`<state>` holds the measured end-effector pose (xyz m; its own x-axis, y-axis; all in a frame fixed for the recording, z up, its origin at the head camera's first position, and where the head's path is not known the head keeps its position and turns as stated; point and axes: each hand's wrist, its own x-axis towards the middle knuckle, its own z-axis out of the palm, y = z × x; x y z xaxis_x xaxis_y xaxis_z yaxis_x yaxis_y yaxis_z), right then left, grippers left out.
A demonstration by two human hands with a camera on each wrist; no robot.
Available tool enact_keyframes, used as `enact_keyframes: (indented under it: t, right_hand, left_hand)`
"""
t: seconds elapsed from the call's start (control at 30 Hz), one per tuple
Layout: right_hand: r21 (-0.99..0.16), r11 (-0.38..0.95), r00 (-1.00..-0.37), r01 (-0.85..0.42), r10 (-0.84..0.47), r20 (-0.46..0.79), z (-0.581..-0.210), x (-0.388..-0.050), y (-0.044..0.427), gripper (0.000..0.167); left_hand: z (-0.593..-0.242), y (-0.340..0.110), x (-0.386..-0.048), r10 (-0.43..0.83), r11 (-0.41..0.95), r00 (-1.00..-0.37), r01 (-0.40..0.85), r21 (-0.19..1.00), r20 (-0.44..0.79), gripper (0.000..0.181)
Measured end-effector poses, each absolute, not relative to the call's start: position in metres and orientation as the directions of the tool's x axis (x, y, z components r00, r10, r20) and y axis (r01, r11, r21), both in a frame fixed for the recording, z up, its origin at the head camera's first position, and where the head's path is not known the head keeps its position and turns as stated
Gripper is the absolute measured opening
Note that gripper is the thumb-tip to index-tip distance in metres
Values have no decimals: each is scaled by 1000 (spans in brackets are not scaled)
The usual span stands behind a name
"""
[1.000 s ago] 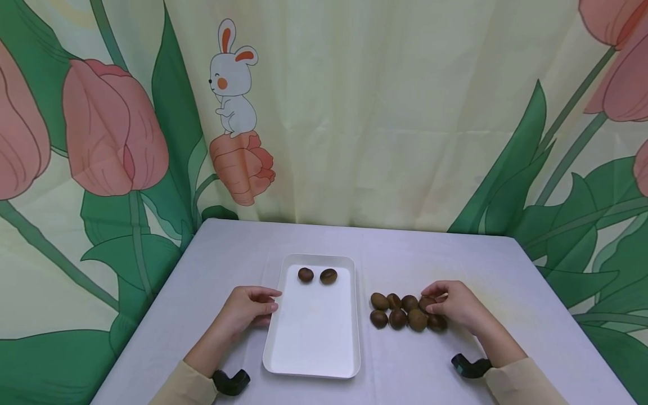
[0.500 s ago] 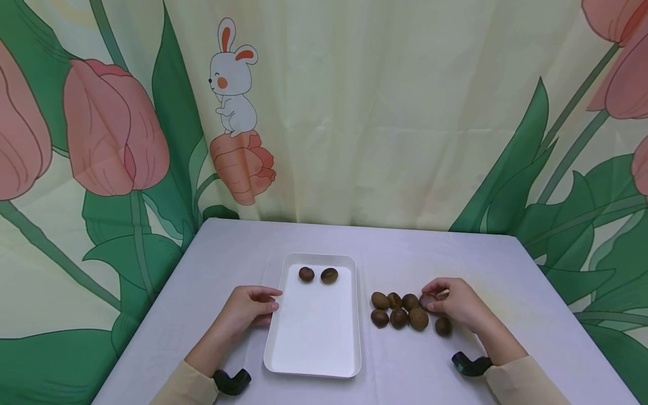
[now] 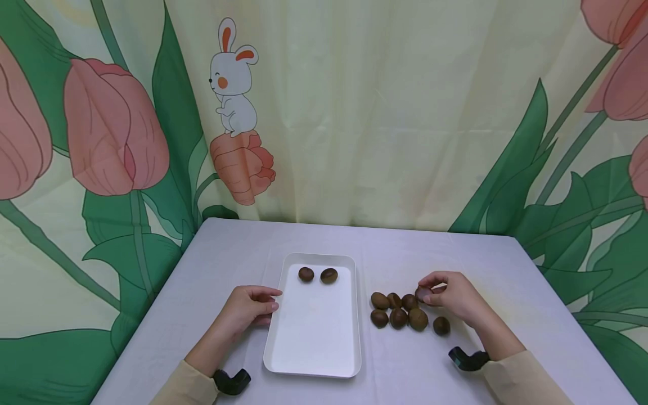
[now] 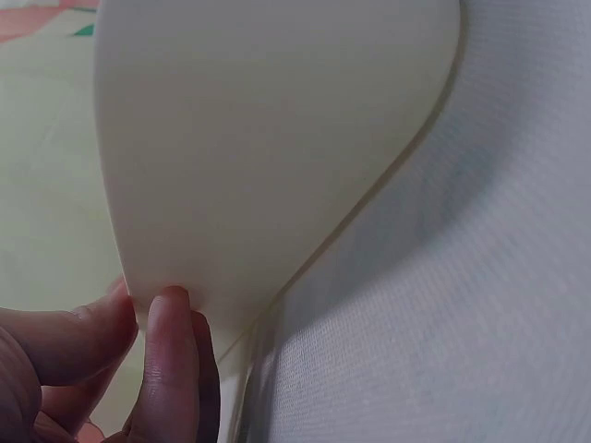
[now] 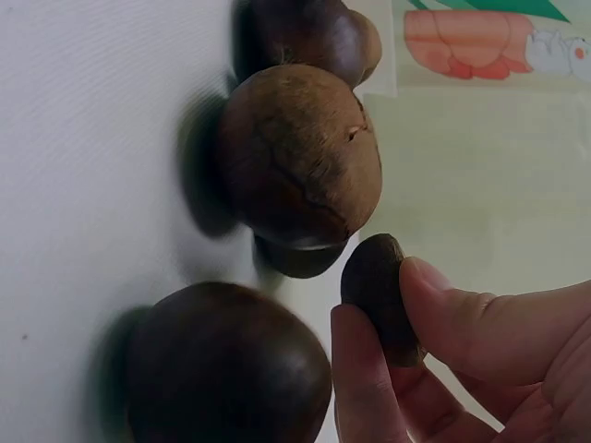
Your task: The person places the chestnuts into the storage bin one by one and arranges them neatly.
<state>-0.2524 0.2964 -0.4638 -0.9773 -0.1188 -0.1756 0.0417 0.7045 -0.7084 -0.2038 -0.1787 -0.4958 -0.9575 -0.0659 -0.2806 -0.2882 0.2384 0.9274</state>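
Pinched between the thumb and fingers of my right hand (image 3: 454,297) is a dark brown chestnut (image 3: 422,293), just off the back right end of a two-row group of chestnuts (image 3: 418,319). The right wrist view shows the held chestnut (image 5: 379,295) edge-on, apart from the table. One loose chestnut (image 3: 441,325) lies below that hand. My left hand (image 3: 248,307) holds the left rim of a white rectangular tray (image 3: 270,343), thumb and fingertips at its edge (image 4: 268,166). Inside the tray, near its far end, sit two chestnuts (image 3: 306,274), side by side and slightly apart.
A pale cloth covers the table (image 3: 228,242). Behind it hangs a curtain (image 3: 379,112) printed with tulips and a rabbit. Black wrist-worn devices (image 3: 232,382) sit under both forearms. The chestnut group lies a short gap right of the tray.
My right hand has lifted a chestnut from the group's back right end and moved slightly up and away. The front right chestnut has shifted right, apart from its row. The left hand stays still.
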Motion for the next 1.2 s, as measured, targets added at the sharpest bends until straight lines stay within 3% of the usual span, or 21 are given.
enact_keyframes:
  t: [0.5,0.7,1.2]
  right_hand:
    - [-787,616,-964,39,-184,-191,-453,-251,276,31]
    - [-812,584,-958,-19,-242,-152,-443,-248,260,30]
    - [-867,499,-940,-16,-303,-157,-435,-250,214,30]
  left_hand:
    - [-493,-176,-201,-75,247,-954,-300,921,-290,28]
    - [-494,-176,-202,-80,245,-952,-306,920,-295,28]
    - [-495,-177,-203,-88,238,-951,-310,921,-297,28]
